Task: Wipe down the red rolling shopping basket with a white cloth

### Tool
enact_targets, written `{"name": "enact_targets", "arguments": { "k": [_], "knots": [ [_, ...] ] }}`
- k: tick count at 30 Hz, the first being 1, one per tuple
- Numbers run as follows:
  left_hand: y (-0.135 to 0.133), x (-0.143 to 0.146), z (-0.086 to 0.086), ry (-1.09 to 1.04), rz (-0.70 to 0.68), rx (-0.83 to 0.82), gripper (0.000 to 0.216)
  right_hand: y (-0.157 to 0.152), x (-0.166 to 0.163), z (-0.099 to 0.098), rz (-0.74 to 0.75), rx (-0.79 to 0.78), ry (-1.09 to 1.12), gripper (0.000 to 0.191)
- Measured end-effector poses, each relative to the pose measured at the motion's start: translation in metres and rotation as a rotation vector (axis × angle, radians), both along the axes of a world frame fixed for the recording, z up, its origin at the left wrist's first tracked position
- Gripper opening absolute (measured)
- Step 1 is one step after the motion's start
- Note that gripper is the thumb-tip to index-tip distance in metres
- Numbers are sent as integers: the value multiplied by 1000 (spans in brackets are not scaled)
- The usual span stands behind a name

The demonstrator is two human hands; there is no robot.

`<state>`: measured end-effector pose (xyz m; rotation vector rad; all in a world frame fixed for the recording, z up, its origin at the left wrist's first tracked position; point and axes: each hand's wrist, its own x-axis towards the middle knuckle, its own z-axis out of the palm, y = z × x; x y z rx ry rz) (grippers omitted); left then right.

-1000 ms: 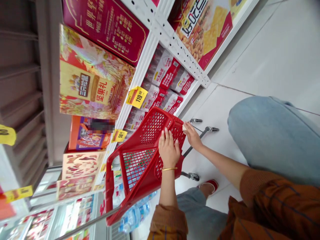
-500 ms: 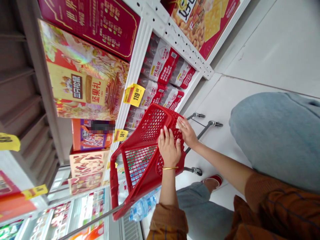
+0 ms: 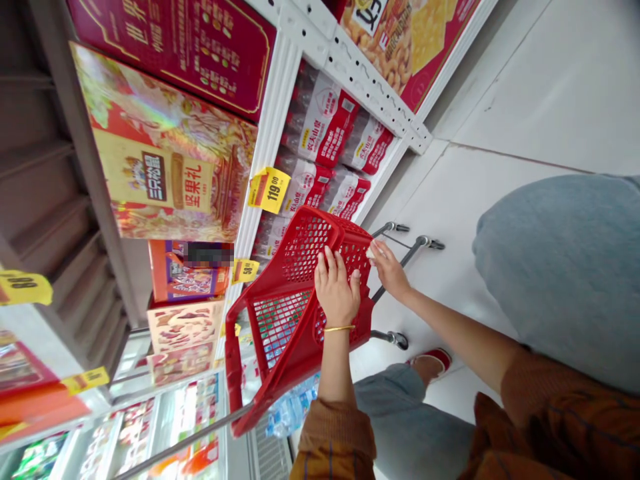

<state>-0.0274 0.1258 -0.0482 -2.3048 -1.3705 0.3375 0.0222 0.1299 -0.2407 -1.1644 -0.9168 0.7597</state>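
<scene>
A small red plastic shopping cart (image 3: 300, 267) with latticed sides stands tipped sideways in the picture. My left hand (image 3: 336, 287), with a gold bangle at the wrist, lies with fingers stretched out on the cart's red end panel. Beside it, my right hand (image 3: 393, 270) is at the panel's edge. Its fingers are closed on a small crumpled white piece (image 3: 371, 252) that looks like tissue, mostly covered by the fingertips.
Shelves hold nut gift boxes (image 3: 165, 167), wrapped packs of red-labelled bottles (image 3: 325, 127) and yellow price tags (image 3: 270, 189). Grey cart legs with wheels (image 3: 397, 340) rest on the white tiled floor (image 3: 530, 127). Blue-tinted water bottles (image 3: 290, 410) stand behind the cart.
My right hand has slid off the cart's end panel to its outer edge, away from my left hand. The left hand stays on the panel. The view has shifted slightly.
</scene>
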Motion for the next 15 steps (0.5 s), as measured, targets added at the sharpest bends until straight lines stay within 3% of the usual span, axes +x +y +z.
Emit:
{"name": "enact_targets", "arguments": {
  "k": [6, 15],
  "knots": [
    [15, 5, -2, 16, 9, 24, 59, -3, -9, 7, 23, 42, 47, 48],
    [41, 11, -4, 12, 6, 56, 59, 20, -11, 32, -70, 81, 80, 43]
  ]
}}
